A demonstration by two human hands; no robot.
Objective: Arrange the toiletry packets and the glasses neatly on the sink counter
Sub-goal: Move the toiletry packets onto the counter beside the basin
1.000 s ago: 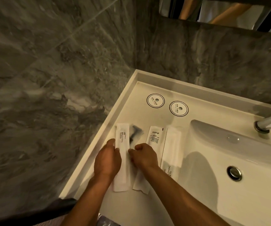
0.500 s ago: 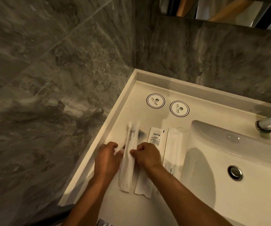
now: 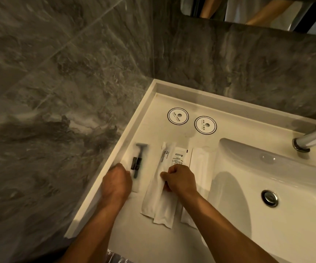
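Four toiletry packets lie side by side on the white counter [image 3: 153, 242] left of the basin. Leftmost is a clear razor packet [image 3: 137, 162], and my left hand [image 3: 117, 182] grips its near end by the counter's left rim. My right hand [image 3: 180, 179] pinches a long white toothbrush packet [image 3: 155, 186] that overlaps a white printed packet [image 3: 180, 156]. Another plain white packet [image 3: 199, 168] lies rightmost, beside the basin's edge. No glasses are visible; two round coasters [image 3: 178, 116] [image 3: 205, 124] sit at the back of the counter.
The sink basin [image 3: 286, 173] with its drain [image 3: 269, 198] fills the right side, and a chrome faucet [image 3: 313, 138] juts in from the right. Grey marble walls [image 3: 58, 92] close in on the left and back. A raised rim [image 3: 115, 164] borders the counter.
My left hand has pulled the razor packet left toward the rim, out from under the toothbrush packet. My right hand has kept hold of the toothbrush packet, which now lies against the printed packet.
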